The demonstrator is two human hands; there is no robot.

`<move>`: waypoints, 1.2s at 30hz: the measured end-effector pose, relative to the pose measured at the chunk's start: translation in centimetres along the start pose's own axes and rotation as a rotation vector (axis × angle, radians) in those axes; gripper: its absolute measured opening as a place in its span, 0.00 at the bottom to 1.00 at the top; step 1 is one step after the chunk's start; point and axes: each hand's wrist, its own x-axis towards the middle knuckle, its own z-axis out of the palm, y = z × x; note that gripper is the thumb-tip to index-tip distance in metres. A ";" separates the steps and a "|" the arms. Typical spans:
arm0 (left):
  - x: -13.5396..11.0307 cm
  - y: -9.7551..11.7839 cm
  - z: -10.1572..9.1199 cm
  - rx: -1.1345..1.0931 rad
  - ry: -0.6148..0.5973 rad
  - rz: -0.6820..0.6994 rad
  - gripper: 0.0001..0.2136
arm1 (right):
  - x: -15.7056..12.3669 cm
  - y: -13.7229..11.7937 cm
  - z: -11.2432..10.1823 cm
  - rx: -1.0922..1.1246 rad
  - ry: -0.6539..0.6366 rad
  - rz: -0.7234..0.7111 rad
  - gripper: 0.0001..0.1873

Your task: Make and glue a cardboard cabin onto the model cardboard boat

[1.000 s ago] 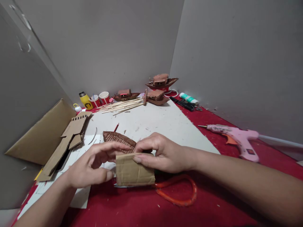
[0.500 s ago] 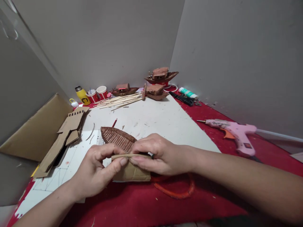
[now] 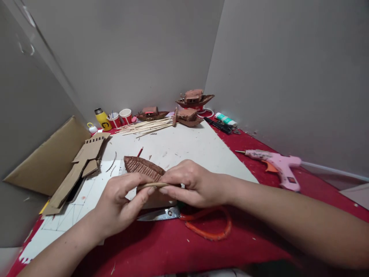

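A piece of brown cardboard (image 3: 155, 185) is pinched between my left hand (image 3: 122, 202) and my right hand (image 3: 191, 184), thumbs on the near side and fingers over the far side. It is turned nearly edge-on and looks slightly bowed. Just behind my hands lies a brown model boat hull (image 3: 144, 167) with a ribbed inside; its near end is hidden by my fingers. Below my hands, scissors (image 3: 170, 212) with orange handles rest on the red cloth (image 3: 161, 246).
A pink glue gun (image 3: 276, 163) lies at right. Finished model boats (image 3: 194, 99), thin sticks (image 3: 147, 127), paper cups (image 3: 125, 116) and a yellow bottle (image 3: 103, 119) stand along the back. Cut cardboard (image 3: 76, 169) and a leaning sheet (image 3: 52, 157) are at left. A red pencil (image 3: 140, 151) lies behind the hull.
The cardboard has tilted from showing its broad face below my hands to nearly edge-on, uncovering the scissors' blades and pivot. Both hands keep their pinch. The view has shifted slightly.
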 end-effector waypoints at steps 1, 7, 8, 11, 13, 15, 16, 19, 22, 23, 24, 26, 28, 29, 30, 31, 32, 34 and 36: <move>-0.1 0.1 -0.4 -0.026 0.038 -0.057 0.08 | 0.0 0.0 -0.2 -0.102 0.040 -0.030 0.11; -0.7 0.3 -2.8 -0.557 0.476 -0.489 0.07 | 0.5 -0.3 -1.9 -0.806 0.254 -0.264 0.09; -0.8 0.3 -2.7 -0.692 0.396 -0.578 0.11 | 0.7 -0.3 -2.0 -0.886 0.268 -0.319 0.09; -0.7 0.4 -1.4 -1.041 0.135 -0.808 0.18 | 1.7 -0.7 -1.7 -1.027 0.198 -0.438 0.12; -0.6 0.6 -0.4 -1.171 0.132 -0.863 0.17 | 2.4 -1.1 -1.3 -1.061 0.118 -0.486 0.13; -0.6 0.8 0.3 -1.222 0.168 -0.872 0.13 | 3.0 -1.4 -1.0 -1.054 0.057 -0.504 0.13; -0.6 0.9 0.3 -1.227 0.190 -0.868 0.11 | 3.1 -1.6 -1.0 -1.031 0.042 -0.495 0.13; -0.8 0.7 -0.4 -1.180 0.316 -0.835 0.09 | 1.9 -2.2 -1.5 -0.928 0.092 -0.347 0.14; -1.1 -0.1 -1.6 -1.087 0.498 -0.770 0.07 | -1.7 -3.3 -2.0 -0.807 0.072 -0.003 0.15; -1.2 -0.3 -2.0 -1.066 0.531 -0.753 0.07 | -3.2 -3.6 -2.0 -0.746 -0.015 0.130 0.13; -1.3 -0.6 -2.2 -1.053 0.549 -0.737 0.07 | -4.7 -3.9 -1.7 -0.672 -0.162 0.269 0.10; -1.4 -1.0 -2.2 -1.054 0.540 -0.722 0.08 | -7.3 -4.1 -0.9 -0.596 -0.355 0.516 0.06; -1.2 -1.3 -1.9 -1.078 0.506 -0.700 0.09 | -8.9 -3.9 0.2 -0.623 -0.405 0.619 0.10; -1.1 -1.4 -1.7 -1.093 0.487 -0.688 0.09 | -9.1 -3.7 0.7 -0.627 -0.412 0.631 0.13; -1.0 -1.4 -1.4 -1.105 0.465 -0.676 0.09 | -9.1 -3.5 1.1 -0.627 -0.423 0.631 0.15; -0.8 -1.5 -1.2 -1.116 0.438 -0.668 0.09 | -8.9 -3.3 1.4 -0.625 -0.437 0.622 0.17; -0.7 -1.5 -1.0 -1.126 0.408 -0.664 0.09 | -8.5 -3.2 1.5 -0.620 -0.453 0.610 0.17; -0.7 -1.7 -0.6 -1.141 0.355 -0.671 0.10 | -7.5 -3.2 1.4 -0.603 -0.507 0.589 0.16; -1.0 -1.9 -0.4 -1.154 0.333 -0.682 0.11 | -6.6 -3.5 1.0 -0.589 -0.578 0.598 0.14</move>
